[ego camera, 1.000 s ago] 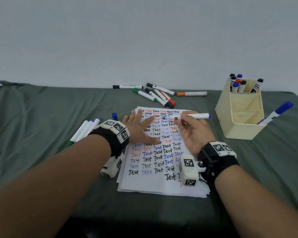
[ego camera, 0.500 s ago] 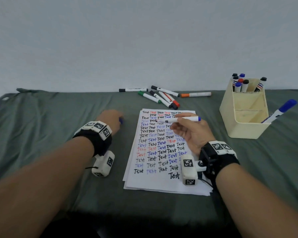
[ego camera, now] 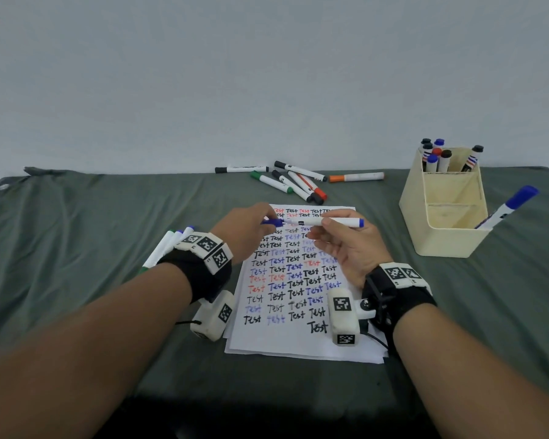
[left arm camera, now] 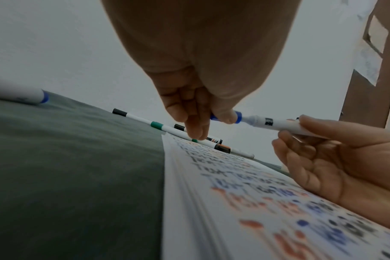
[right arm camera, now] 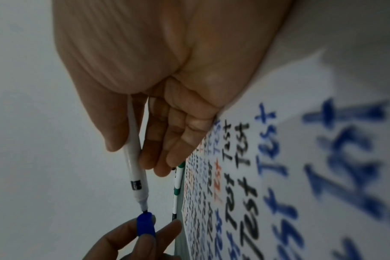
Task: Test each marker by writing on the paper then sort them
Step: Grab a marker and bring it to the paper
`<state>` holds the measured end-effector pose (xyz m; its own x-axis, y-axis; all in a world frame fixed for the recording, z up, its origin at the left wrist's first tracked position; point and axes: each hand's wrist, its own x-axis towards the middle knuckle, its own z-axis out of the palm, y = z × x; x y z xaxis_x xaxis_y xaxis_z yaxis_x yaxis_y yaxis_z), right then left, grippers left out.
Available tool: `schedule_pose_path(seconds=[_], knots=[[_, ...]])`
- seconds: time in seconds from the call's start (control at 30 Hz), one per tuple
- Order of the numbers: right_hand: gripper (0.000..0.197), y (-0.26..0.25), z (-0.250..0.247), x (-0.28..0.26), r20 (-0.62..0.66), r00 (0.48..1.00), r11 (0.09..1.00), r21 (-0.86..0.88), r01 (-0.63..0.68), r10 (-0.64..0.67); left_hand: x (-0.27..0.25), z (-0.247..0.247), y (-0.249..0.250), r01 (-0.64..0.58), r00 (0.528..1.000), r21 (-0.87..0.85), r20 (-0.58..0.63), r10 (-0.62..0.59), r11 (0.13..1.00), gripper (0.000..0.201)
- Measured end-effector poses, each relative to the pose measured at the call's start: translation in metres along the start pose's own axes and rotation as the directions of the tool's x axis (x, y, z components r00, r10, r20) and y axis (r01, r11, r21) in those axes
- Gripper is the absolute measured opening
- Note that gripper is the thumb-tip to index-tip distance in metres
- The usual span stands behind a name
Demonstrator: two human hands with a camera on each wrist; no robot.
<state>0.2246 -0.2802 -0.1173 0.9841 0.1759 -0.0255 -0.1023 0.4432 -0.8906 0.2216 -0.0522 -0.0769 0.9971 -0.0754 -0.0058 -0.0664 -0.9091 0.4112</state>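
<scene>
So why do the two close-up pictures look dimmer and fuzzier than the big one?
Head view: even light, paper legible. Left wrist view: dim, near writing blurred, blue cap sharp. Right wrist view: nearest words smeared, marker crisp.

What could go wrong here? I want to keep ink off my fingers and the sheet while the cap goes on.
1. The blue cap, pinched by the left hand, sits just at the bare tip of the marker in the right hand; a small misalignment could ink the fingers.
2. Both hover over the paper, so a slip could leave a stray mark.
3. The right grip is far back on the barrel, so the tip may wobble.
</scene>
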Motion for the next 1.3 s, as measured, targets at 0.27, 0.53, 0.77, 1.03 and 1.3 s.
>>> schedule_pose_path(seconds=[0.27,0.53,0.77,1.03,1.3], knots=[[0.008,0.004,-0.001,0.001,0.029,1.0,0.999,-0.039,0.01,-0.009,-0.005,0.002,0.011,-0.058,0.996,-0.066,0.058,0.062,0.996,0.008],[0.014,0.007,-0.001,0.004,0.017,1.0,0.999,-0.049,0.02,-0.019,-0.001,0.011,0.016,-0.099,0.994,0.044,0.059,0.097,0.994,0.012],[0.009,0.008,-0.003,0.008,-0.039,0.999,1.0,-0.029,0.002,-0.003,-0.005,0.012,0.019,-0.156,0.988,0.144,0.002,0.158,0.977,0.037],[0.007,0.003,0.002,0.004,-0.148,0.988,0.999,0.03,0.044,-0.039,-0.008,0.042,0.004,0.014,0.941,0.415,0.302,-0.152,0.91,0.112],[0.057,-0.049,0.005,-0.005,-0.316,0.869,0.917,-0.249,0.311,-0.381,-0.001,0.049,-0.005,-0.002,0.944,0.396,0.303,-0.129,0.918,0.117]])
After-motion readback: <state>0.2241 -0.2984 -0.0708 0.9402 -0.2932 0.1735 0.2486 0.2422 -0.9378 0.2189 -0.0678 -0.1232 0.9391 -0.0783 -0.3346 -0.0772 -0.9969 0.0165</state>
